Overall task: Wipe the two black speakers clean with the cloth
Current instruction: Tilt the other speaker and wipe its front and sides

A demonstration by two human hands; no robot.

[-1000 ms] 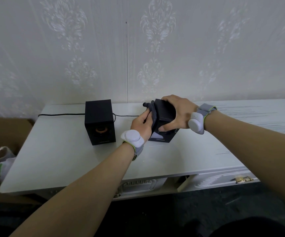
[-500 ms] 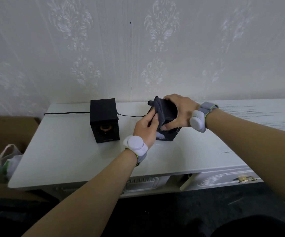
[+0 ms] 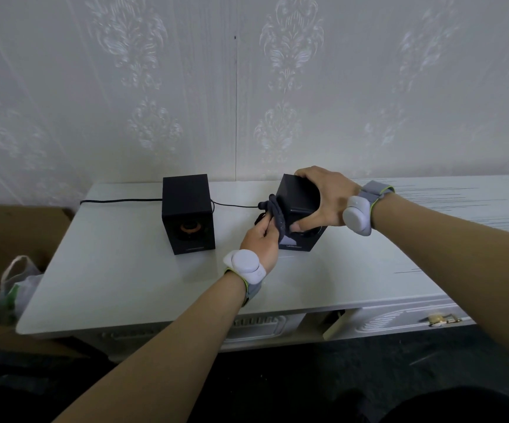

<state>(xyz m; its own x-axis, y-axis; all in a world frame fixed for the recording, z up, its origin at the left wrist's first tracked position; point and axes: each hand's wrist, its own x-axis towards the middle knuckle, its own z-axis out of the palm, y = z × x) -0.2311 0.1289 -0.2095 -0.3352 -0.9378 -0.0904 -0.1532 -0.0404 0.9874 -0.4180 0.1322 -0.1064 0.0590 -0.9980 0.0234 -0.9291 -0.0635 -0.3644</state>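
Your right hand (image 3: 326, 199) is clamped over the top of the right speaker (image 3: 300, 206), fingers over its far edge and thumb on its front face, and the box is tilted with its lower near corner on the table (image 3: 125, 285). There is small pale lettering low on its front, too small to read. Your left hand (image 3: 260, 239) pinches the dark cloth (image 3: 276, 213) in a bunch, pressed against that speaker's left side.

The left speaker (image 3: 188, 213) stands upright and untouched, well apart from your hands, with an orange-ringed driver on its front and a faint line of lettering beneath it that cannot be read. A black cable (image 3: 119, 200) runs from behind it to the left along the far edge of the table, and another stretch of cable crosses between the two speakers.

Both wrists carry grey bands with pale rounded pods.

The table is a low white cabinet top with moulded fronts below. Behind it is a pale damask-patterned wall (image 3: 277, 87). To the left sits a brown cardboard box (image 3: 9, 227) holding a white plastic bag (image 3: 15, 285). The floor is dark.
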